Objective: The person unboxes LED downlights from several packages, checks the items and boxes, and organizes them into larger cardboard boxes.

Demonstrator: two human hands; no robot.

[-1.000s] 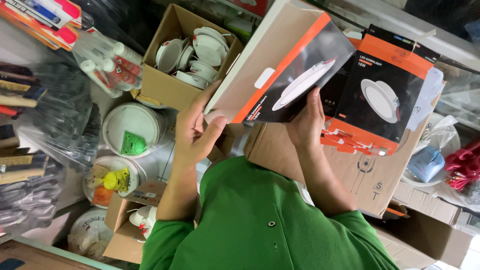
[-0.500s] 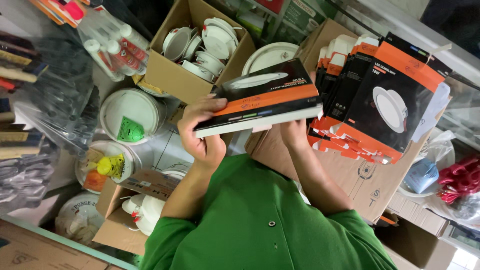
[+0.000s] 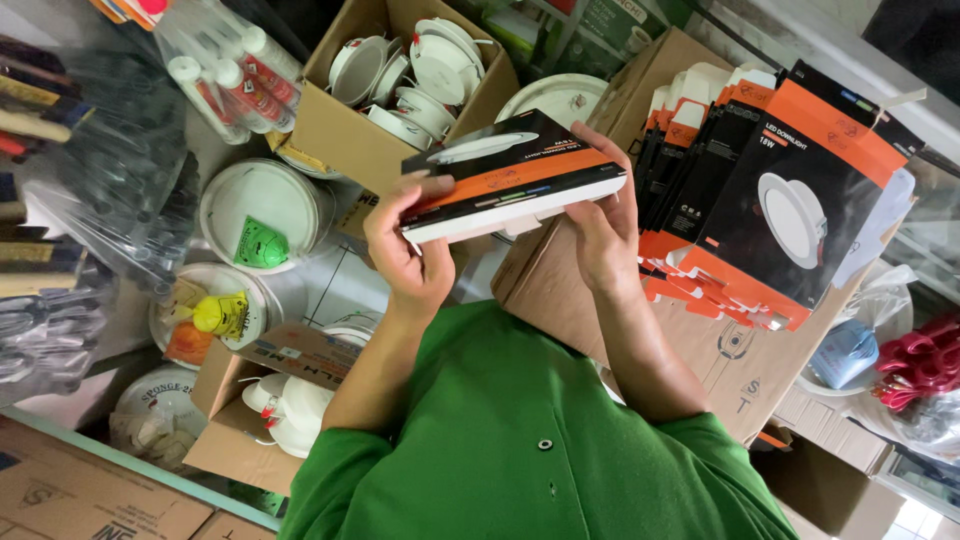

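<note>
1. Hands first: the left hand and the right hand both grasp one flat box, black and orange with a white underside and a picture of a round lamp on top.
2. Grip: the left thumb lies over the near edge with the fingers beneath. The right hand clasps the opposite end, fingers curled over the far edge. Both are closed firmly on the box.
3. Place: the box is held level in the air in front of the green shirt, above a large cardboard carton and touching neither it nor the stock around it.
4. Surroundings: matching boxes stand in a row in that carton to the right. An open carton of white round fittings sits behind, and lidded white tubs lie to the left.
5. Step in hand, as I judge it: handling a single box taken apart from the row.
6. Any next move calls for keeping both ends supported, since the box is broad and thin, and for steering clear of the upright row just beside it.
</note>
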